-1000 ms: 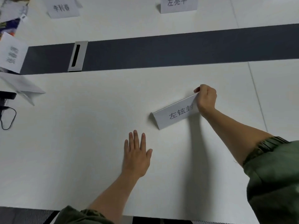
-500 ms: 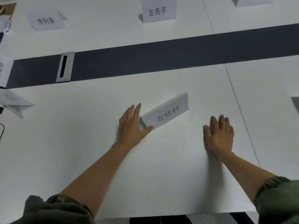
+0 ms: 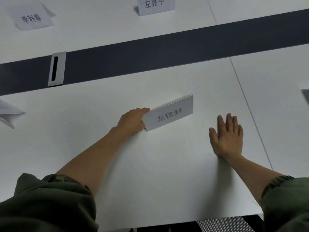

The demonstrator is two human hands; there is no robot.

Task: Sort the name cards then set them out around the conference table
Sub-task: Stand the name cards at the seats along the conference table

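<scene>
While the right hand (image 3: 228,138) lies flat, the left hand (image 3: 133,122) grips the name card (image 3: 170,114).

White table (image 3: 167,173) with dark strip (image 3: 167,52) and cable slot (image 3: 56,69) bears the near card (image 3: 170,114), far-centre card (image 3: 156,5), far-left card (image 3: 31,18).

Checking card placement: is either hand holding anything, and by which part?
The left hand holds the name card by its left end; the right hand holds nothing.

On the table (image 3: 100,118) the name card (image 3: 168,114) stands between the left hand (image 3: 132,122), holding it, and right hand (image 3: 228,138).
</scene>
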